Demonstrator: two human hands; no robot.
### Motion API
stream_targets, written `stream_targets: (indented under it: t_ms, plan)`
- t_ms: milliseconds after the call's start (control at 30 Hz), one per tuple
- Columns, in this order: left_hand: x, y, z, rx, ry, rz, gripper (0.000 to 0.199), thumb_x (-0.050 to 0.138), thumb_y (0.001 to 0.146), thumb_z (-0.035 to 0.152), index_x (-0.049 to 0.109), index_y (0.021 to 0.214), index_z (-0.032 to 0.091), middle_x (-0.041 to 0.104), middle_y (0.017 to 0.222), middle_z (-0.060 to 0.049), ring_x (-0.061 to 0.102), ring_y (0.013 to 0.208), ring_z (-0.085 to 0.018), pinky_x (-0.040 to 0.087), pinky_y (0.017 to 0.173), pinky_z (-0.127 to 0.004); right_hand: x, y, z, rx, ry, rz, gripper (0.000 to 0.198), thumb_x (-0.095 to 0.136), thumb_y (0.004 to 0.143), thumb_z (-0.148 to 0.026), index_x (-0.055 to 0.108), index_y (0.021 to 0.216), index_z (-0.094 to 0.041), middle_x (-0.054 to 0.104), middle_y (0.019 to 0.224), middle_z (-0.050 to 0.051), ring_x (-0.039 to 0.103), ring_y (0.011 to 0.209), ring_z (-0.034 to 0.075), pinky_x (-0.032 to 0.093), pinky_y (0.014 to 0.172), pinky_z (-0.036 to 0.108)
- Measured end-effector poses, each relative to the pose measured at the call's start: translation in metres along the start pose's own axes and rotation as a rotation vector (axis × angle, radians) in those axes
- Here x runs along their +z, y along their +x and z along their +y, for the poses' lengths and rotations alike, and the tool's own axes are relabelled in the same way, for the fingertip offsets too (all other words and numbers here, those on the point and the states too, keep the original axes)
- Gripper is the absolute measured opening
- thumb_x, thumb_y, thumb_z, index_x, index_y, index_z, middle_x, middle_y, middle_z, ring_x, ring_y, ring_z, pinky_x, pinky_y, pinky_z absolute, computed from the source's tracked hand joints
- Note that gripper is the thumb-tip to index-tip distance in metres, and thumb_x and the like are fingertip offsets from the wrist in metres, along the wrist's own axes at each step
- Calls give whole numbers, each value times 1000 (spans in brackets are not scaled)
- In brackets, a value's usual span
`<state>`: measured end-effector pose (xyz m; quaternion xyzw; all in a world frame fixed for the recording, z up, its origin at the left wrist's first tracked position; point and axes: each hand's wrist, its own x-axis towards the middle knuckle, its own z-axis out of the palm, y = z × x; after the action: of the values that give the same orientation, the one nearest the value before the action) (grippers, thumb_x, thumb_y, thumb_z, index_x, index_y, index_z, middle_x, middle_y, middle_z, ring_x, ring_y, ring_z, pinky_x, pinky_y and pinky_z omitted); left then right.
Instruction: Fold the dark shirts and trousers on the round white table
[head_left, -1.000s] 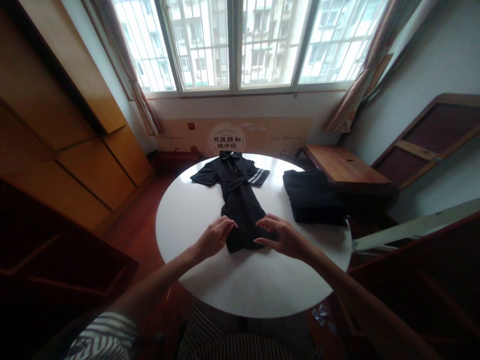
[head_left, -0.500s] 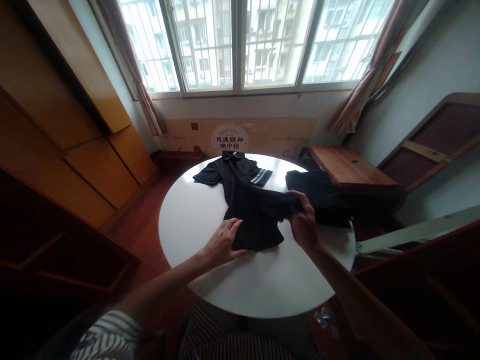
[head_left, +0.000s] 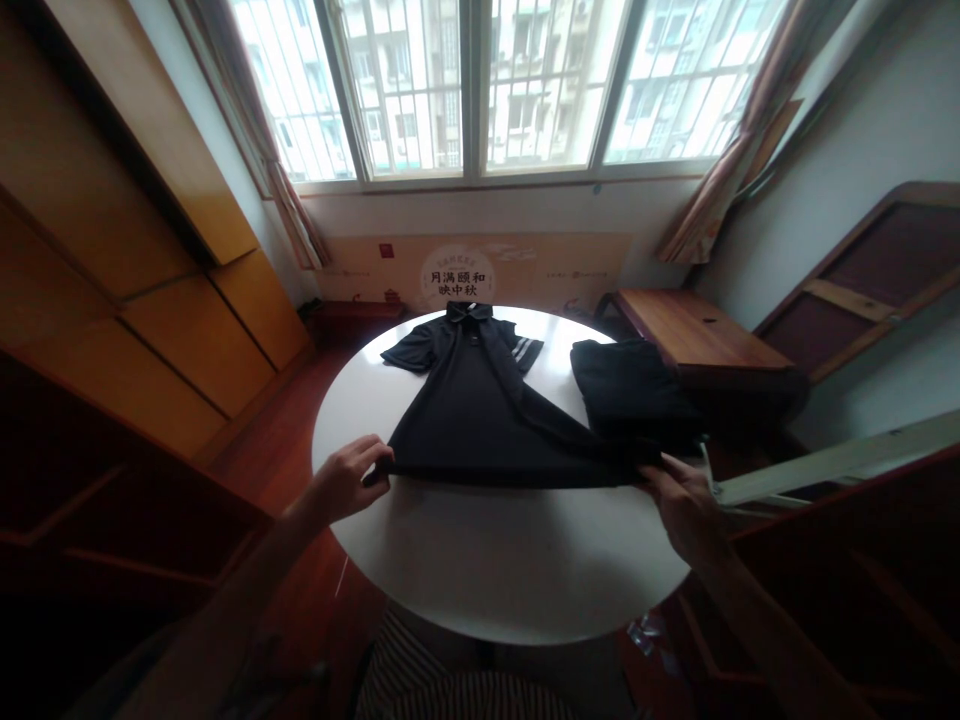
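A black short-sleeved polo shirt (head_left: 487,420) lies on the round white table (head_left: 510,560), its collar toward the window and its hem toward me. White stripes mark the sleeve on the right. My left hand (head_left: 351,480) is closed on the hem's left corner. At the opposite corner, my right hand (head_left: 681,495) grips the cloth, which is bunched along that side. The hem is stretched nearly straight between both hands. Just beyond my right hand sits a folded stack of black cloth (head_left: 634,385).
Behind the table, a wooden bench (head_left: 705,330) stands at the right under the window. Yellow-brown cabinets (head_left: 187,350) line the left. A pale rail (head_left: 832,460) runs close to the table's right edge. Small clear items (head_left: 645,635) are low at the right.
My hands have moved apart, left hand to the left and right hand to the right and nearer me. The shirt's lower part has gone from bunched to spread wide.
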<state>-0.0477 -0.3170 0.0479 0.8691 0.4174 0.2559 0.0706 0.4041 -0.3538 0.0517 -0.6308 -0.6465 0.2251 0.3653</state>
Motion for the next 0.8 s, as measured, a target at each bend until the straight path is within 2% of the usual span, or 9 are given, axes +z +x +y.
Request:
stream_targets:
  t_ms: [67,133,200,267,333,433,567,700,800]
  plan:
    - [-17,-11,4,-16,-98,-140,20,57,77,11,63,94,20,61,86,-3,58,77,-16,49,71,-25,0,-10,4,25,-34,-175,33,39,85,-34,68,91,-19,68,70,8,65,68,26,53,65,37]
    - [-25,-18,8,-8,-250,-354,13,60,83,16,66,94,20,64,86,-3,60,76,-15,49,72,-24,1,-18,4,7,-114,-347,27,49,80,-37,67,91,-20,68,71,6,64,63,23,52,63,35]
    - [-24,-20,8,-21,-366,-473,10,60,89,26,68,90,20,67,83,-3,62,76,-15,49,73,-25,4,-21,0,-56,-215,-375,29,54,81,-42,65,96,-20,69,84,8,65,70,23,53,69,35]
    - [-15,-13,-1,-88,-350,-388,19,57,93,34,68,87,20,68,81,-3,63,77,-16,50,75,-26,10,-15,-6,-136,-279,-281,34,55,85,-47,63,103,-20,68,101,12,67,86,25,52,80,36]
    - [-1,1,-18,-199,-222,-158,26,54,94,38,69,86,19,69,84,-5,64,81,-18,50,78,-28,19,-1,-12,-173,-312,-210,37,52,89,-48,62,108,-19,66,110,13,66,95,26,51,86,37]
    - [20,35,-51,-437,-70,80,28,53,93,38,70,91,16,72,93,-9,68,83,-20,52,78,-29,41,29,-19,-111,-382,-227,41,50,92,-43,59,118,-14,66,112,17,67,98,27,50,87,36]
    - [39,81,-83,-738,-20,30,32,53,91,36,73,102,14,75,99,-10,71,85,-21,52,76,-25,68,54,-23,-24,-589,-298,41,45,96,-31,55,125,-4,67,113,25,65,107,33,48,89,39]
    - [49,106,-92,-783,1,-45,33,65,83,43,76,94,14,76,87,-10,71,84,-24,51,73,-26,73,51,-26,-42,-560,-412,37,46,96,-26,54,127,-8,71,110,22,67,104,31,47,85,35]
    - [51,108,-93,-786,37,-66,24,67,80,39,77,83,17,76,86,-10,70,88,-26,50,75,-27,59,42,-22,-10,-521,-335,37,41,97,-24,53,130,-11,71,112,20,68,104,30,46,85,34]
